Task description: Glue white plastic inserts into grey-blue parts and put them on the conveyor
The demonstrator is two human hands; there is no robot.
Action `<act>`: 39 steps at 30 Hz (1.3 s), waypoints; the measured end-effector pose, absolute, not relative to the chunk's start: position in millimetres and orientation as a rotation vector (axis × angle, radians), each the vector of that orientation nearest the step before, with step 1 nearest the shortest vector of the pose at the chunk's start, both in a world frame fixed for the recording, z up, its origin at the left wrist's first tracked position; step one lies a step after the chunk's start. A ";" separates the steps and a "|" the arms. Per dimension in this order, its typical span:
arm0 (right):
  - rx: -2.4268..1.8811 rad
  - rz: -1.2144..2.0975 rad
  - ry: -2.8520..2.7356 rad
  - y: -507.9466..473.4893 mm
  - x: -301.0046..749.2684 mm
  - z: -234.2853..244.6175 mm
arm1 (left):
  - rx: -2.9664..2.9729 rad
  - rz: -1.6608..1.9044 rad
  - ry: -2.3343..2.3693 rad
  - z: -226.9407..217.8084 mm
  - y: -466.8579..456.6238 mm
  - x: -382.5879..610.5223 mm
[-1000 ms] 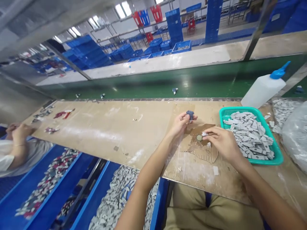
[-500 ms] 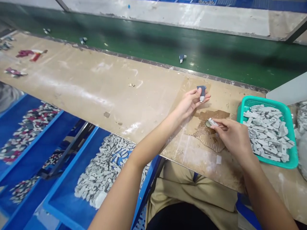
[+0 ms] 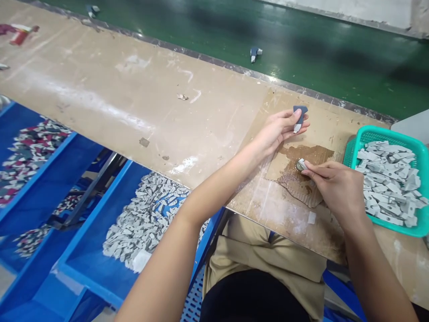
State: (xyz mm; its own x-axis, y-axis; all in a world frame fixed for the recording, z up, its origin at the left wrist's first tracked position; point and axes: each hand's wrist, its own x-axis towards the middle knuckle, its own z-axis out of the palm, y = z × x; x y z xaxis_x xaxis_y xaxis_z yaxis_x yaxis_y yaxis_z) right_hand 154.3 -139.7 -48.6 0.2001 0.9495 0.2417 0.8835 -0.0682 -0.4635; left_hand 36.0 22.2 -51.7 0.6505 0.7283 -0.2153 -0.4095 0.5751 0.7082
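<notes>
My left hand (image 3: 279,130) is pinched around a small dark-blue piece with a light-grey end (image 3: 300,115), held above the bench. My right hand (image 3: 345,185) grips a small light-grey piece (image 3: 303,163) between thumb and fingers. That piece is at a small round, shiny object (image 3: 298,166), perhaps a shallow cap, on a stained sheet of cardboard (image 3: 318,154); I cannot tell whether they touch. To the right of my right hand stands a teal basket (image 3: 422,179) heaped with similar light-grey pieces (image 3: 389,179).
A long tan bench (image 3: 110,85) runs leftward. Behind it lies a green surface (image 3: 208,33) with a blue-and-grey piece (image 3: 255,54) on it. Below, blue bins (image 3: 90,268) hold many grey and coloured pieces. A dry flake (image 3: 182,96) lies on the bench.
The view has shifted down and slightly left, so the bench things appear higher or farther right. The light-grey piece in my right hand has tilted at the round object. Both hands keep their hold.
</notes>
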 end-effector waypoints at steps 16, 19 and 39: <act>-1.776 0.165 -1.188 -144.0 152.8 -35.9 | 1.215 0.564 0.680 -48.3 12.9 30.9; -1.734 0.166 -1.076 -144.2 157.5 -36.0 | 1.295 0.384 0.623 -43.2 4.1 31.4; -1.647 0.081 -1.210 -143.6 158.2 -30.4 | 1.368 0.387 0.489 -36.9 -22.9 38.1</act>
